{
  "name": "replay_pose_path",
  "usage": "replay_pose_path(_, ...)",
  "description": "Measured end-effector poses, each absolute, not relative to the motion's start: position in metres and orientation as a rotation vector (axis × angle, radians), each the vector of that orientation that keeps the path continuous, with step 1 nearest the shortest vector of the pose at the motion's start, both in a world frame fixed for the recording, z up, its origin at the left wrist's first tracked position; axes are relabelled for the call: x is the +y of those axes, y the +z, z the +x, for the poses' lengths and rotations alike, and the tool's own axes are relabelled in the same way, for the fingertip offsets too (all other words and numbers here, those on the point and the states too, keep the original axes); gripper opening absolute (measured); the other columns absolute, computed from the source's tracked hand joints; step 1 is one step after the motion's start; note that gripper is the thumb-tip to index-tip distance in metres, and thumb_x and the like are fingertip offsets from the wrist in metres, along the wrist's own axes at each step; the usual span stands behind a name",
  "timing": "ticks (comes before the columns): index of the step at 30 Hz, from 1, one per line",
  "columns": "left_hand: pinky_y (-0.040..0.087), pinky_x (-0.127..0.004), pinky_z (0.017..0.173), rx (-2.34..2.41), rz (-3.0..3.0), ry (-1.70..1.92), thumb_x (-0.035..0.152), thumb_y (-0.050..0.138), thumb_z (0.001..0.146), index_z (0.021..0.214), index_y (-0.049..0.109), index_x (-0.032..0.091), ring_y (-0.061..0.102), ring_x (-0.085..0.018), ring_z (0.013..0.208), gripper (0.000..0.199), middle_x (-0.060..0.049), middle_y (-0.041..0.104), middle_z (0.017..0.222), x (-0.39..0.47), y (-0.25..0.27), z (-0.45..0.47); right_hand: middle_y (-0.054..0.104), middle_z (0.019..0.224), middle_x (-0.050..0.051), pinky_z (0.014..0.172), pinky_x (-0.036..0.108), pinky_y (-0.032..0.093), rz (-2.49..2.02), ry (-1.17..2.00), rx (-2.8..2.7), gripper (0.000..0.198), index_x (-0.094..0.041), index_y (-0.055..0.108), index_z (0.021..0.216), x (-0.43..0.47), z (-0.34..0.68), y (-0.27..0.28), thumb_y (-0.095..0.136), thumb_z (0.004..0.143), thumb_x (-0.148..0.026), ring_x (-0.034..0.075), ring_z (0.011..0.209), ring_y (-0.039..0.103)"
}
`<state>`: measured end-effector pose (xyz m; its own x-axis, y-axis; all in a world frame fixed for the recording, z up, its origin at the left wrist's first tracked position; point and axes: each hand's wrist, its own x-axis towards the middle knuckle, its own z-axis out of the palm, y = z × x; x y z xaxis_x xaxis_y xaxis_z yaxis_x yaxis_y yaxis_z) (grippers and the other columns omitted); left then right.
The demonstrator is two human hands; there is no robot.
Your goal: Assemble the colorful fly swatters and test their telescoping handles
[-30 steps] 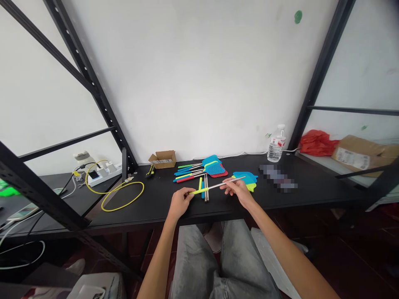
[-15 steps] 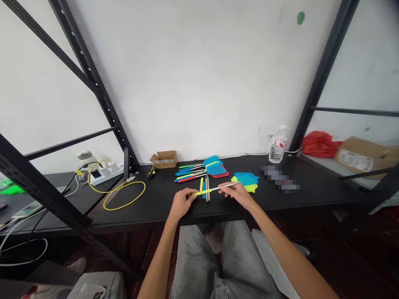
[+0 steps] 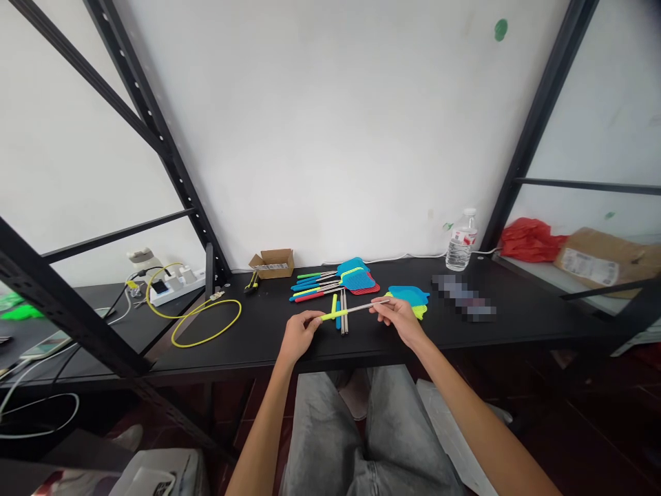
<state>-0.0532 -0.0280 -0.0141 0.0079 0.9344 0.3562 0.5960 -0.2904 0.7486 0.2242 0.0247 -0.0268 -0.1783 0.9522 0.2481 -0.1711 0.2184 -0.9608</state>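
My left hand (image 3: pixel 301 335) pinches the end of a yellow-green fly swatter handle (image 3: pixel 335 315). A thin metal rod (image 3: pixel 359 308) runs out of that handle to the right, and the fingers of my right hand (image 3: pixel 401 319) close on its far part. No swatter head is on this rod. Beneath it on the table lie another yellow-green handle (image 3: pixel 334 301), a blue handle (image 3: pixel 338 321) and a few loose metal rods (image 3: pixel 344 326). Beside my right hand rest blue swatter heads (image 3: pixel 407 295) and yellow-green ones (image 3: pixel 420 313), partly covered by the hand.
Several whole fly swatters (image 3: pixel 356 279) lie at the back of the black table (image 3: pixel 258 337). A small cardboard box (image 3: pixel 273 265), a yellow-black cutter (image 3: pixel 251 283) and a yellow cable (image 3: pixel 206 342) are left. A water bottle (image 3: pixel 461 242) and a blurred-out item (image 3: pixel 465 297) are right.
My right hand has shifted slightly right along the rod, and its fingers sit nearer the rod's tip. My left hand keeps its hold on the handle.
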Motion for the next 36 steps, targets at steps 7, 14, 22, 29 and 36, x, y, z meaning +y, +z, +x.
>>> replay_pose_path(7,0.044,-0.026,0.065,1.519,1.914,1.205,0.037,0.055,0.088,0.101,0.074,0.018,0.061,-0.018,0.071,0.031,-0.006,0.073,0.088,-0.0279,-0.0152,-0.0535,0.074,0.082,0.009,0.048,0.024,0.035,-0.861,1.232,-1.399,0.037,-0.017,0.074,0.095,0.0251,0.2253,-0.0287,0.076,0.073,-0.047,0.014,0.06,0.055)
replay_pose_path(14,0.045,-0.026,0.068,1.486,1.945,1.209,0.034,0.055,0.088,0.101,0.074,0.019,0.062,-0.018,0.075,0.028,-0.006,0.073,0.092,-0.0262,-0.0169,-0.0549,0.074,0.078,0.01,0.047,0.024,0.034,-0.884,1.241,-1.417,0.039,-0.016,0.074,0.094,0.0283,0.226,-0.0308,0.076,0.072,-0.048,0.014,0.06,0.055)
replay_pose_path(22,0.045,-0.026,0.067,1.458,1.987,1.205,0.031,0.054,0.088,0.101,0.074,0.019,0.061,-0.017,0.074,0.027,-0.006,0.071,0.092,-0.0262,-0.0176,-0.0558,0.074,0.077,0.01,0.048,0.025,0.035,-0.895,1.239,-1.437,0.039,-0.015,0.074,0.091,0.0254,0.2262,-0.0281,0.077,0.071,-0.048,0.014,0.059,0.054)
replay_pose_path(29,0.044,-0.026,0.067,1.466,1.992,1.2,0.03,0.055,0.088,0.1,0.074,0.019,0.06,-0.017,0.072,0.025,-0.006,0.071,0.09,-0.0254,-0.0178,-0.0559,0.074,0.078,0.011,0.049,0.025,0.035,-0.921,1.235,-1.467,0.038,-0.015,0.074,0.09,0.0232,0.2265,-0.0256,0.076,0.072,-0.049,0.015,0.059,0.055)
replay_pose_path(36,0.042,-0.025,0.065,1.433,1.991,1.19,0.038,0.057,0.088,0.103,0.074,0.02,0.056,-0.015,0.069,0.029,-0.004,0.068,0.087,-0.0292,-0.0126,-0.0511,0.075,0.079,0.01,0.05,0.026,0.037,-0.959,1.205,-1.538,0.037,-0.015,0.073,0.09,0.0202,0.225,-0.0223,0.072,0.076,-0.049,0.016,0.062,0.057)
